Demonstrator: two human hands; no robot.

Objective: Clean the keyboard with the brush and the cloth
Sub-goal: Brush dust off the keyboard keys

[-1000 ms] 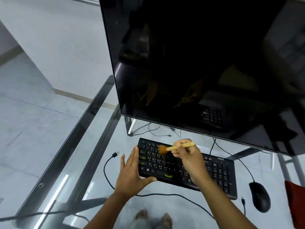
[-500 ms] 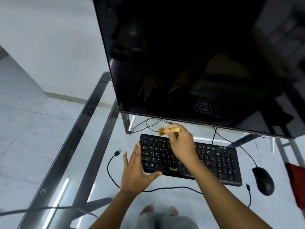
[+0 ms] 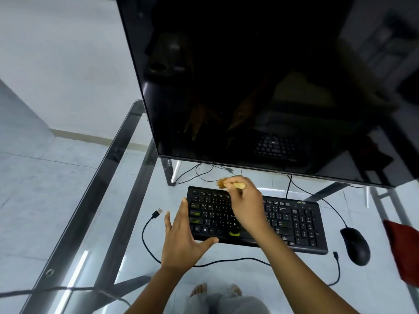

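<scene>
A black keyboard lies on the glass table under the monitor, with yellow-green smudges on some keys. My right hand grips a small brush with a yellow handle and brown bristles; the bristles are at the keyboard's far edge, above the top-left keys. My left hand rests flat with straight fingers against the keyboard's left end, thumb along its front edge. A red cloth lies at the right edge of the table, partly cut off by the frame.
A large dark monitor stands right behind the keyboard. A black mouse sits to the keyboard's right. A loose USB cable curls on the glass table left of and in front of the keyboard. My feet show through the glass.
My right hand has swept the brush from the upper-left keys up to the keyboard's far edge. My left hand stays at the keyboard's left end.
</scene>
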